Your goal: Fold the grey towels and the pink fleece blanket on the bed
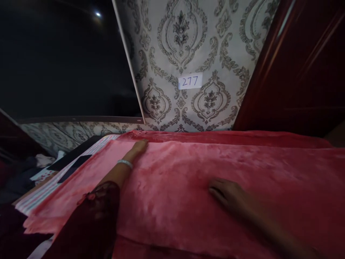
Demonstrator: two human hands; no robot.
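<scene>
A plush pink-red blanket (167, 180) lies spread in layers before me, its folded upper layer stopping short of a darker red strip (210, 137) along the back. My left hand (140, 146), with a pale bracelet (125, 164) at the wrist, reaches to the far edge of the upper layer and touches it. Its fingertips are too small and dim to show whether they grip the cloth. Over the middle right of the blanket is my right hand (228, 191), palm down and slightly blurred. Its thumb sits apart from loosely curved fingers, and nothing shows in it.
Striped cloth (37, 198) shows under the blanket's left side, with a dark flat object (74, 168) on it. A large black screen (64, 64) stands at back left. Patterned wall (183, 46) bears a paper marked 277 (190, 81). Dark red glossy furniture (299, 72) rises at right.
</scene>
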